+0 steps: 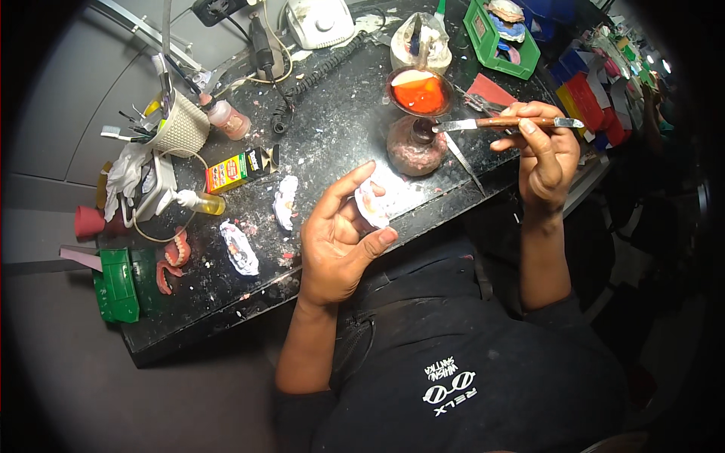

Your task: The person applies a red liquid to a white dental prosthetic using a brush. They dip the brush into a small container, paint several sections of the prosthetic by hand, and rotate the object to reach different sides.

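Two grips | left hand pinching white piece, over front edge of desk | right hand pinching knife, its tip by burner | step: likely tip-warming | next: calls for steadiness

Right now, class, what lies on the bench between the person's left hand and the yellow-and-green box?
In the head view, one white dental mould, amid specks of debris, lies between the left hand and the yellow-and-green box.

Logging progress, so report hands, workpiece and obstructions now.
Left hand gripping white piece, orange-pink tint visible. Right hand holding brown-handled tool, blade end toward round vessel. Vessel stands between hands in view, possible obstruction.
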Available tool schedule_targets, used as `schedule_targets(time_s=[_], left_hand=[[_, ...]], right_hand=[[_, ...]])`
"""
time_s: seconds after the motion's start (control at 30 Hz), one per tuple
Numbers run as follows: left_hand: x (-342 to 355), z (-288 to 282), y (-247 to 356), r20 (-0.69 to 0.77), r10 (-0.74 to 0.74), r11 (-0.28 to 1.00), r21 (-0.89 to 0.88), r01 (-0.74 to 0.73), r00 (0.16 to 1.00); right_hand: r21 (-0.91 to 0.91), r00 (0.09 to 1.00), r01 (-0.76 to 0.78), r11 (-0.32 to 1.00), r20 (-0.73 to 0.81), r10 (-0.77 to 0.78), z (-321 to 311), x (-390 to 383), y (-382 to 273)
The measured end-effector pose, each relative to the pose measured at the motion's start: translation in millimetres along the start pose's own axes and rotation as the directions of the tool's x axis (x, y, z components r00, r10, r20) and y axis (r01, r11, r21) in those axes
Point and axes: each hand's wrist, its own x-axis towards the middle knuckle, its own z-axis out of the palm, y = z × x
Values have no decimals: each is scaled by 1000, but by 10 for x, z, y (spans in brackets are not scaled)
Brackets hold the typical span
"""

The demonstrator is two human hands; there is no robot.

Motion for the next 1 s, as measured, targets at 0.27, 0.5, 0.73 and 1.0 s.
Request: schedule_targets(time_s=[0.27, 0.5, 0.73, 1.0], left_hand=[[-21, -20, -6, -12, -22, 999, 36, 23, 1000], [-8, 64, 38, -20, -28, 999, 25, 29, 999], [-18, 60, 32, -20, -27, 999, 22, 27, 999], [-17, 59, 34, -13, -41, 998, 52, 41, 999]], right_hand=[[130, 969, -140, 981, 224, 109, 294, -219, -151], [164, 946, -199, 966, 289, 146, 454, -333, -83], [170, 945, -173, 970, 305, 115, 454, -331, -94], [115, 958, -136, 984, 270, 101, 459, -333, -109]])
